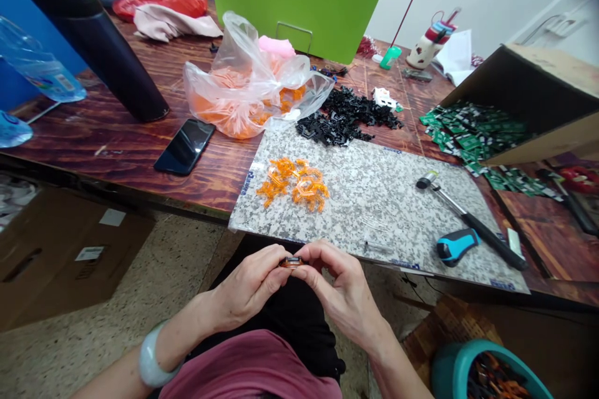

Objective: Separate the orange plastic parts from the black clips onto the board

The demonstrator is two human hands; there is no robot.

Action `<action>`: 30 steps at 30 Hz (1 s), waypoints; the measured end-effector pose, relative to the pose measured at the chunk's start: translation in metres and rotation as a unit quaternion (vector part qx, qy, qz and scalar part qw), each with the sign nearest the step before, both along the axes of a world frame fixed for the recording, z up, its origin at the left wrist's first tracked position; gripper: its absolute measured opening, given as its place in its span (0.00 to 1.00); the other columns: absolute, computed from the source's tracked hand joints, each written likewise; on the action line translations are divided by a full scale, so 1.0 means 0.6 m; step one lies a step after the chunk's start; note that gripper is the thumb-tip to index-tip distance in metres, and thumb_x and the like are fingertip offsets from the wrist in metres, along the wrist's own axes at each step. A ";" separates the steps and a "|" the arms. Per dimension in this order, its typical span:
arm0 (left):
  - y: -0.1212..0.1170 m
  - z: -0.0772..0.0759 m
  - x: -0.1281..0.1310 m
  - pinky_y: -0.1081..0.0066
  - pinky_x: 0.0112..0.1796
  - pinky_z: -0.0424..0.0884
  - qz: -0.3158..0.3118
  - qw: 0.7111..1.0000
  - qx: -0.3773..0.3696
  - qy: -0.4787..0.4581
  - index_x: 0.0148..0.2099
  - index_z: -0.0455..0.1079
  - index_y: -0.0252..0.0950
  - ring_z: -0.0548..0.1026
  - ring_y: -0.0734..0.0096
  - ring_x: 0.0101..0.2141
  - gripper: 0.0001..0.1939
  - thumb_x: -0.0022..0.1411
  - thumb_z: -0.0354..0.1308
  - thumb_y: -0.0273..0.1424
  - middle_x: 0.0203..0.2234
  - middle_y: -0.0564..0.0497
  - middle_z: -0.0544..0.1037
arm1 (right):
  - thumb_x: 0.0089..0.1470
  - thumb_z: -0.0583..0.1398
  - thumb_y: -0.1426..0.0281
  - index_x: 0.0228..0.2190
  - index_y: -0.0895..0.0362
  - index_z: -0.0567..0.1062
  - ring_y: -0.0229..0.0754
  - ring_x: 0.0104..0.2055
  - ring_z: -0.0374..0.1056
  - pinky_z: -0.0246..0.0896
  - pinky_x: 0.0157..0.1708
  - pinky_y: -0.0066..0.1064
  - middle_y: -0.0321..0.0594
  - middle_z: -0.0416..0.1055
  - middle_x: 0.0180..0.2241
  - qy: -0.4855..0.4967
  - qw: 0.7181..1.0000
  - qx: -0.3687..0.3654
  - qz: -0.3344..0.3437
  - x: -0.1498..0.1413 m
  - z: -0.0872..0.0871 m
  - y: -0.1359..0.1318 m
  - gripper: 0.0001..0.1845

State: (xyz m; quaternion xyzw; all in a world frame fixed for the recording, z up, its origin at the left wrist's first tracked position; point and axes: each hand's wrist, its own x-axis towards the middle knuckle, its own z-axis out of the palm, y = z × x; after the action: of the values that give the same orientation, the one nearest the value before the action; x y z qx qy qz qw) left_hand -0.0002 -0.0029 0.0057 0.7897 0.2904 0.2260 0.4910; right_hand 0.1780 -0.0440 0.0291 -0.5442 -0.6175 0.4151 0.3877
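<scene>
Between my fingertips, just in front of the table edge, is a small orange and black plastic part (292,262). My left hand (253,280) pinches its left end, and my right hand (334,280) pinches its right end. Fingers cover both ends, so its full shape is hidden. Beyond my hands, a loose pile of clear orange plastic pieces (294,184) lies on the speckled grey board (355,193). A heap of black plastic pieces (346,115) sits at the board's back edge.
A plastic bag of orange pieces (253,100) and a phone (184,146) lie left. A hammer (472,221) and blue-black tool handle (457,246) rest on the board's right. Green circuit boards (472,131) spill from a cardboard box (538,93). Below right stands a teal bucket (449,361).
</scene>
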 end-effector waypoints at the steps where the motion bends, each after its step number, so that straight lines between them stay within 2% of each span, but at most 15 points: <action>1: 0.000 0.000 0.000 0.72 0.29 0.61 0.000 1.000 0.003 -0.004 0.33 0.60 0.38 0.64 0.70 0.27 0.11 0.67 0.40 0.30 0.25 0.53 0.65 | 0.56 0.59 0.65 0.33 0.56 0.74 0.38 0.31 0.66 0.60 0.31 0.28 0.38 0.72 0.30 0.002 1.000 -0.002 0.001 -0.001 0.000 -0.001 0.07; 6: -0.001 -0.001 -0.003 0.73 0.29 0.60 -0.004 1.000 0.026 -0.010 0.31 0.59 0.38 0.63 0.71 0.26 0.13 0.68 0.39 0.28 0.24 0.54 0.64 | 0.57 0.58 0.68 0.33 0.56 0.73 0.38 0.33 0.66 0.61 0.33 0.28 0.38 0.71 0.31 -0.006 1.000 -0.006 0.020 -0.003 0.000 -0.004 0.05; 13: -0.004 0.003 -0.008 0.72 0.28 0.60 -0.016 0.999 0.040 -0.006 0.30 0.58 0.38 0.63 0.70 0.25 0.13 0.68 0.39 0.30 0.23 0.53 0.64 | 0.58 0.57 0.72 0.34 0.56 0.72 0.37 0.34 0.66 0.61 0.35 0.28 0.37 0.71 0.32 -0.025 0.998 0.030 0.046 -0.003 0.006 -0.004 0.04; 17: -0.006 0.001 -0.007 0.73 0.27 0.60 -0.003 0.999 0.044 -0.011 0.31 0.57 0.38 0.62 0.71 0.25 0.12 0.68 0.39 0.28 0.23 0.54 0.63 | 0.57 0.58 0.71 0.35 0.55 0.72 0.36 0.33 0.66 0.61 0.35 0.27 0.37 0.71 0.33 -0.020 0.998 0.034 0.043 -0.002 0.004 -0.003 0.03; 22: -0.006 -0.001 -0.005 0.74 0.26 0.59 0.011 0.999 0.052 -0.008 0.30 0.56 0.38 0.62 0.72 0.24 0.13 0.68 0.38 0.28 0.23 0.55 0.62 | 0.54 0.62 0.69 0.39 0.55 0.72 0.36 0.32 0.65 0.61 0.32 0.26 0.38 0.71 0.36 -0.011 0.998 0.064 0.027 -0.002 -0.008 -0.006 0.09; 30: -0.007 -0.001 -0.006 0.74 0.28 0.61 -0.011 0.996 0.091 0.004 0.33 0.59 0.35 0.63 0.71 0.26 0.13 0.68 0.38 0.26 0.25 0.53 0.64 | 0.54 0.61 0.72 0.34 0.56 0.74 0.36 0.32 0.66 0.61 0.33 0.26 0.37 0.71 0.31 -0.005 0.998 0.047 0.028 0.000 -0.009 -0.007 0.03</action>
State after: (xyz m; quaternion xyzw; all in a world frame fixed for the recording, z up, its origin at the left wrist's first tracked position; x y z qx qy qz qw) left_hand -0.0039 -0.0074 0.0049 0.8352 0.2614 0.2433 0.4183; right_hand 0.1778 -0.0480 0.0236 -0.5096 -0.6532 0.3941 0.3979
